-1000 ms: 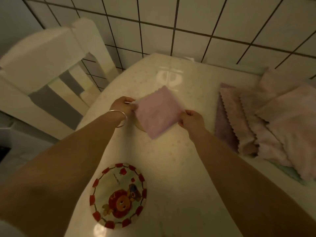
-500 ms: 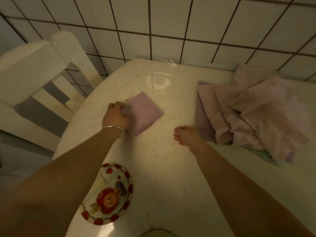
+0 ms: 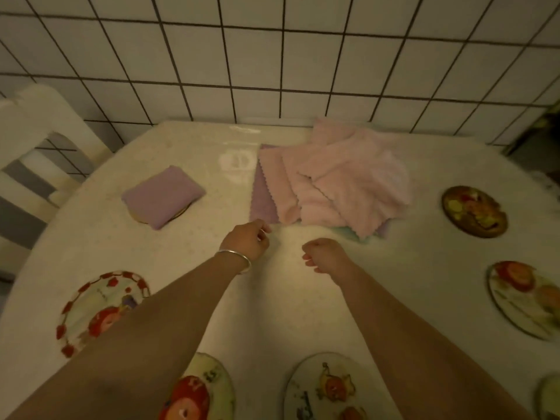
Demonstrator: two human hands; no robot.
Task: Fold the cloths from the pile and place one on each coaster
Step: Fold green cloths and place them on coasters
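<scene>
Folded purple cloth (image 3: 163, 197) rests on far-left coaster (image 3: 181, 211), covering most of it. Left hand (image 3: 247, 241) and right hand (image 3: 324, 256) apart, loosely curled, empty, near pile (image 3: 333, 189); likely next pick.

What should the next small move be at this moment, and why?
Probably the left hand should pinch the near corner of the purple cloth at the pile's left edge and draw it free. One folded cloth already sits on a coaster, the picture coasters are bare, both hands are empty, and the left hand is nearly touching the pile; the right hand is close by.
</scene>
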